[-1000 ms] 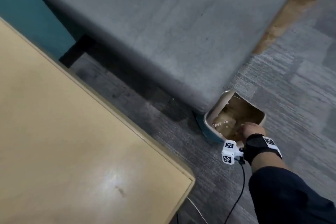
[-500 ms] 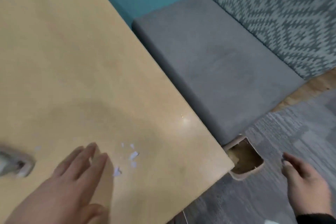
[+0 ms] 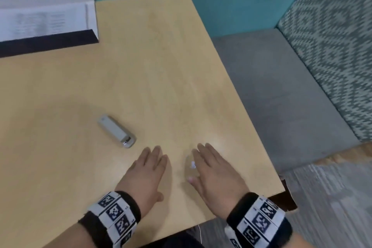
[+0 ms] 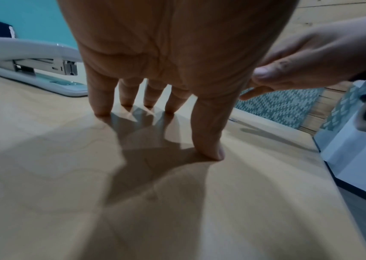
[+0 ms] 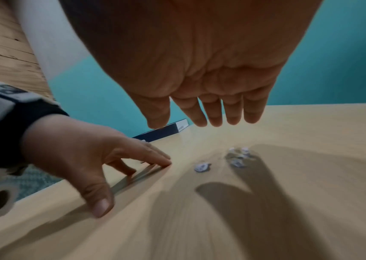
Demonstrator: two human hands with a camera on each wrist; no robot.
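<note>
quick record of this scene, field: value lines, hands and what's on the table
left hand: open, fingertips on the table
right hand: open, palm down over the scraps, not plainly touching them
scraps: small paper bits on the table, between the hands
stapler: lies flat, left of the left hand, untouched
book: far left corner of the table

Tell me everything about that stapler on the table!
The stapler is light grey and looks like plastic, with a rounded top arm over a silvery metal staple track and a flat base. It lies closed on its base on the pale wooden table, slanted, its mouth end pointing towards the left hand. Nothing touches it.
</note>
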